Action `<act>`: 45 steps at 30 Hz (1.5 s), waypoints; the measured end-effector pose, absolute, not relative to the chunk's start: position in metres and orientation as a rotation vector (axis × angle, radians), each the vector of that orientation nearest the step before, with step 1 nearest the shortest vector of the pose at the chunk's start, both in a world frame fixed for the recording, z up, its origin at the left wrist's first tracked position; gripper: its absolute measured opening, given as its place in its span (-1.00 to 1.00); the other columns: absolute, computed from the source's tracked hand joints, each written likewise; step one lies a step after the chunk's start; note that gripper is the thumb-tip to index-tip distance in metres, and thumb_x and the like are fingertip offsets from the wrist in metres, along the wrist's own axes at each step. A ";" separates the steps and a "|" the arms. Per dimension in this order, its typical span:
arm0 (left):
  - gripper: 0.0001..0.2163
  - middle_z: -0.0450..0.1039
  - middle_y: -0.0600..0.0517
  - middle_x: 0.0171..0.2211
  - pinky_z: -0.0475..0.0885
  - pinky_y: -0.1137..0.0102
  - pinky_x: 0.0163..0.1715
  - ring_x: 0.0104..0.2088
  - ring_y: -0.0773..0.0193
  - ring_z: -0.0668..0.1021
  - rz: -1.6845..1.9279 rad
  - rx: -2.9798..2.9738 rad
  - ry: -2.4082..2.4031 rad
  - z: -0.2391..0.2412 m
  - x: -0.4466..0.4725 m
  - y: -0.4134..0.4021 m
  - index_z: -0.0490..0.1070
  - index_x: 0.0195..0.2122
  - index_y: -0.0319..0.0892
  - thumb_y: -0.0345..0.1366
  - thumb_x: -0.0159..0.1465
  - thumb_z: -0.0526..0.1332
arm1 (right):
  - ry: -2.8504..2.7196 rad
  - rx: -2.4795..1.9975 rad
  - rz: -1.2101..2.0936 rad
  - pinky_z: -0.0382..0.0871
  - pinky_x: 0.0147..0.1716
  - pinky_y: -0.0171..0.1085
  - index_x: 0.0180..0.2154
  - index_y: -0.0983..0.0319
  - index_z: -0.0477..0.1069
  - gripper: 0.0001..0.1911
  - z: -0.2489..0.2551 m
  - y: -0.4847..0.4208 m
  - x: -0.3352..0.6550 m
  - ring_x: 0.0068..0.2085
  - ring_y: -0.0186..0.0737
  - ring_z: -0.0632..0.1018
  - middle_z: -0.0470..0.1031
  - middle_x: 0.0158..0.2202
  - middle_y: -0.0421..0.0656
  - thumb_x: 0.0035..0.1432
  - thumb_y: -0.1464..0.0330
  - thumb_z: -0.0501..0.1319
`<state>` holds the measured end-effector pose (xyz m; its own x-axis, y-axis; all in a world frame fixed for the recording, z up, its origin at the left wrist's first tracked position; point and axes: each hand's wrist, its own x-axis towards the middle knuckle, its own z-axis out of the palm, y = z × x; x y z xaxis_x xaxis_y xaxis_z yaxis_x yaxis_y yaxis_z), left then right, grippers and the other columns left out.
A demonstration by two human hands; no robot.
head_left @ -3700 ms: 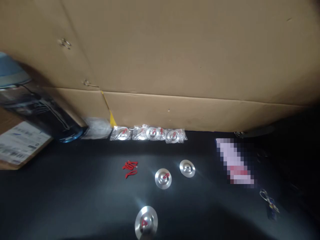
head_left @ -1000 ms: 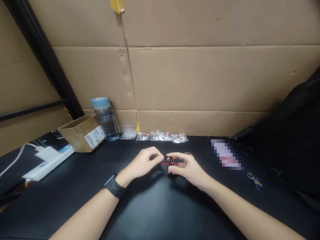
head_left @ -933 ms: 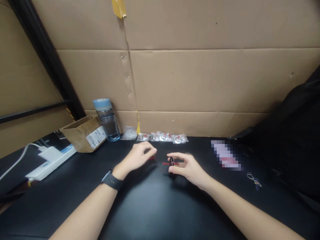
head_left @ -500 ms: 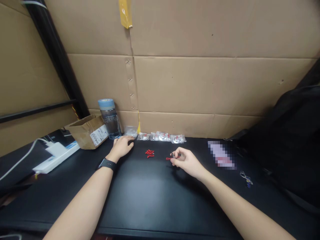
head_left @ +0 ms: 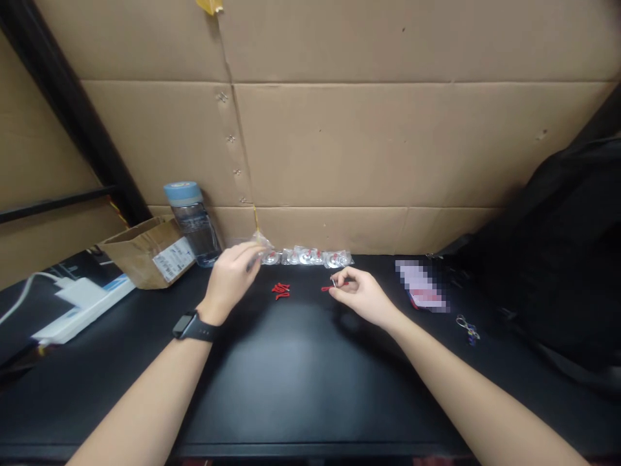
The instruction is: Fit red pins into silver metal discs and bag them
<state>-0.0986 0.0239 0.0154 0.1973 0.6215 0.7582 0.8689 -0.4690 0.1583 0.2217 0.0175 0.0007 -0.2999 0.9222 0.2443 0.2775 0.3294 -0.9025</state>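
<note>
My left hand (head_left: 235,275), with a dark watch on the wrist, is raised over the back of the table. Its fingers are closed on a clear plastic bag (head_left: 262,242), blurred and partly hidden by the hand. My right hand (head_left: 361,291) pinches a short red cord loop (head_left: 325,288) with a small metal piece on it, just above the tabletop. Between the hands lies a small pile of red cord loops (head_left: 280,290). Behind them, along the cardboard wall, sit several clear packets (head_left: 310,256) with round silvery and red contents.
A water bottle (head_left: 194,226) with a blue lid and an open cardboard box (head_left: 140,255) stand at the left, beside a white power strip (head_left: 82,314). At the right are a pixelated item (head_left: 422,286), a small keychain (head_left: 468,330) and a black bag (head_left: 557,259).
My left hand has lifted off the table with the plastic bag, which lay flat at the wall before. My right hand still holds the red cord loop. The camera view has shifted slightly.
</note>
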 end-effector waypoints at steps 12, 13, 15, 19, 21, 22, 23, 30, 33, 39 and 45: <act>-0.93 0.53 0.01 -0.27 0.38 0.32 -0.10 -0.21 0.19 0.56 -0.688 -3.068 -1.110 -0.006 -0.005 -0.017 0.45 -0.26 -0.11 -0.38 0.34 0.19 | -1.817 -1.145 0.718 0.42 -0.42 -0.30 -0.37 0.19 0.32 -0.70 0.017 0.021 0.242 -0.45 -0.27 0.58 0.60 -0.27 -0.13 0.13 0.17 0.37; -0.93 0.54 0.00 -0.25 0.37 0.31 -0.09 -0.20 0.19 0.56 -0.676 -3.086 -1.112 -0.006 -0.004 -0.018 0.45 -0.24 -0.11 -0.38 0.35 0.18 | -1.852 -1.130 0.704 0.41 -0.42 -0.30 -0.37 0.19 0.32 -0.71 0.017 0.020 0.242 -0.45 -0.28 0.57 0.60 -0.27 -0.14 0.14 0.18 0.37; -0.91 0.56 -0.01 -0.17 0.35 0.26 -0.01 -0.11 0.15 0.56 -0.650 -3.107 -1.110 -0.006 -0.004 -0.019 0.47 -0.18 -0.09 -0.37 0.36 0.18 | -1.937 -1.097 0.650 0.41 -0.38 -0.29 -0.37 0.19 0.32 -0.73 0.019 0.017 0.241 -0.41 -0.28 0.55 0.59 -0.26 -0.14 0.14 0.23 0.37; -0.80 0.53 -0.01 0.07 0.18 0.06 0.22 0.30 -0.06 0.34 -0.570 -3.112 -1.108 -0.005 -0.006 -0.023 0.50 -0.01 0.02 -0.31 0.37 0.20 | -2.110 -1.054 0.484 0.37 -0.32 -0.28 -0.38 0.18 0.32 -0.77 0.026 0.008 0.239 -0.35 -0.26 0.49 0.54 -0.29 -0.16 0.12 0.31 0.38; -0.73 0.47 -0.01 0.16 0.14 -0.01 0.26 0.37 -0.14 0.23 -0.530 -3.112 -1.125 -0.005 -0.007 -0.025 0.49 0.07 0.08 -0.27 0.36 0.23 | -2.151 -1.046 0.411 0.36 -0.29 -0.26 -0.39 0.18 0.31 -0.77 0.032 0.003 0.239 -0.33 -0.25 0.48 0.53 -0.28 -0.16 0.13 0.34 0.37; -0.71 0.45 -0.02 0.18 0.17 -0.02 0.24 0.36 -0.15 0.25 -0.518 -3.114 -1.129 -0.005 -0.007 -0.026 0.48 0.11 0.09 -0.26 0.36 0.24 | -2.162 -1.039 0.384 0.36 -0.26 -0.25 -0.38 0.18 0.30 -0.77 0.034 0.000 0.238 -0.30 -0.23 0.48 0.53 -0.27 -0.15 0.14 0.34 0.36; -0.68 0.44 -0.03 0.19 0.21 0.00 0.22 0.32 -0.14 0.30 -0.512 -3.117 -1.128 -0.005 -0.008 -0.028 0.47 0.13 0.10 -0.25 0.36 0.24 | -2.175 -1.025 0.369 0.36 -0.24 -0.24 -0.38 0.18 0.30 -0.77 0.037 -0.004 0.237 -0.28 -0.22 0.49 0.53 -0.25 -0.14 0.15 0.35 0.36; -0.68 0.43 -0.11 0.15 0.42 0.12 0.12 0.09 0.00 0.49 -0.532 -3.150 -1.160 -0.002 -0.008 -0.040 0.41 0.15 -0.03 -0.25 0.37 0.23 | -2.336 -1.001 0.435 0.33 -0.27 -0.28 -0.37 0.17 0.29 -0.74 0.038 -0.018 0.230 -0.27 -0.23 0.50 0.51 -0.24 -0.16 0.17 0.31 0.38; -0.81 0.43 -0.10 0.17 0.43 0.11 0.14 0.12 0.00 0.46 -0.551 -3.181 -1.189 -0.002 -0.007 -0.042 0.46 -0.01 -0.06 -0.26 0.36 0.23 | -2.330 -1.079 0.377 0.30 -0.29 -0.29 -0.37 0.18 0.30 -0.76 0.032 -0.011 0.233 -0.30 -0.25 0.47 0.50 -0.29 -0.18 0.16 0.33 0.37; -0.68 0.29 -0.05 0.33 0.28 -0.15 0.26 0.36 -0.18 0.24 -0.573 -3.128 -1.169 -0.009 -0.015 -0.041 0.45 0.15 0.10 -0.19 0.37 0.26 | -2.332 -1.186 0.449 0.26 -0.36 -0.31 -0.32 0.17 0.37 -0.78 0.032 -0.005 0.240 -0.36 -0.26 0.49 0.52 -0.36 -0.22 0.12 0.31 0.41; -0.58 0.20 -0.03 0.40 0.21 -0.29 0.26 0.44 -0.31 0.07 -0.552 -3.116 -1.212 -0.016 -0.014 -0.039 0.35 0.27 0.22 -0.11 0.39 0.24 | -2.421 -1.153 0.484 0.23 -0.41 -0.32 -0.32 0.16 0.37 -0.71 0.040 -0.013 0.241 -0.41 -0.28 0.47 0.53 -0.38 -0.23 0.08 0.24 0.46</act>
<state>-0.0144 -0.0395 -0.0157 0.6957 0.6877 0.2076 0.6082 -0.7177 0.3392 0.2410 -0.0127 0.0397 -0.5716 0.7917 0.2156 0.6481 0.5967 -0.4732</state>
